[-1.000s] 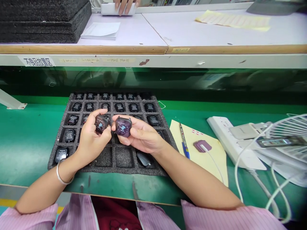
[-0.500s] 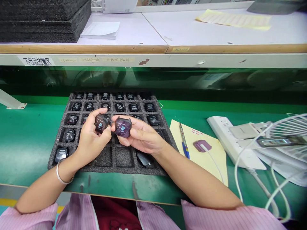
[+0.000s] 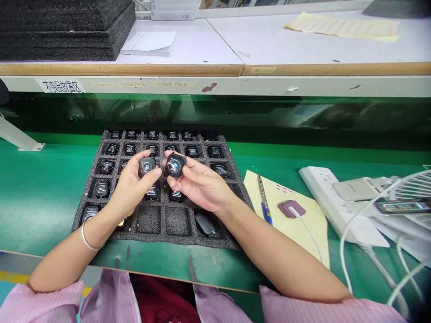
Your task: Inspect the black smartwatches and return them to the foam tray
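Observation:
Each of my hands holds a small dark watch body above a grey foam tray [image 3: 84,197]. My left hand [image 3: 131,188] pinches one watch body [image 3: 147,166] with its lit screen facing up. My right hand [image 3: 198,186] grips a second watch body [image 3: 175,164], also lit, right beside the first. The tray's pockets hold several more watch bodies; a few pockets in the front row are bare, and one holds a dark part lying askew [image 3: 204,223].
A yellow sheet [image 3: 303,224] with a pen [image 3: 264,197] and a purple charger puck [image 3: 288,208] on a white cable lies right of the tray. Farther right sit a white power strip [image 3: 323,193] and a fan grille [image 3: 414,184]. Black foam sheets [image 3: 60,27] are stacked on the raised shelf.
Both hands have lifted slightly away from me and the right-hand watch body has tilted more upright. The other person's hand at the top shelf is gone.

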Tool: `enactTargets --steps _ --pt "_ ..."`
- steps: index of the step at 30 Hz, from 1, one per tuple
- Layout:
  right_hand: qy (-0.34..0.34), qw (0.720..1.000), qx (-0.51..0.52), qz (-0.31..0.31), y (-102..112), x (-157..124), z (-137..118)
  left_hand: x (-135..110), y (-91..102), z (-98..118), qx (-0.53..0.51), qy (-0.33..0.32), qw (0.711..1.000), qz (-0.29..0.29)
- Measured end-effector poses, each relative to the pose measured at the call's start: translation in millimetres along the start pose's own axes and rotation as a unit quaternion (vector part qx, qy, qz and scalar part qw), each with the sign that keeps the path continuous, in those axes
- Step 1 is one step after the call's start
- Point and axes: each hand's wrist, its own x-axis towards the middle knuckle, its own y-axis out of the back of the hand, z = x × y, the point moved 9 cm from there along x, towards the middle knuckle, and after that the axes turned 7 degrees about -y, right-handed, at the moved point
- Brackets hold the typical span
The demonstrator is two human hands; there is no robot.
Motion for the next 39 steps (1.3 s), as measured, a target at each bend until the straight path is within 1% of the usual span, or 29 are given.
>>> enactTargets --steps 2,4,6,11,17,22,32,39 --pt "-0.003 1.0 0.005 0.008 3 2 1 0 -1.7 -9 -0.067 0.07 0.995 0.002" --pt "-0.009 1.0 0.012 0.01 5 3 3 0 -0.9 -11 -0.107 0.094 0.99 0.015" --pt "-0.008 1.0 0.017 0.017 6 4 3 2 -0.3 -8 -0.12 0.082 0.989 0.017" --pt "0.013 0.999 -0.012 0.049 10 4 1 2 -3.0 -4 -0.102 0.044 0.994 -0.012" --pt "0.026 0.996 -0.04 0.074 13 4 -2 2 -4.9 -6 -0.095 0.036 0.994 -0.028" --pt "0.03 0.994 -0.058 0.091 15 5 -3 2 -5.6 -6 -0.106 0.031 0.994 -0.026" --pt "0.028 0.994 -0.068 0.084 16 5 -3 2 -8.7 -3 -0.092 0.017 0.994 -0.051" --pt "0.036 0.993 -0.077 0.079 17 6 -2 2 -8.8 -4 -0.087 0.026 0.994 -0.054"
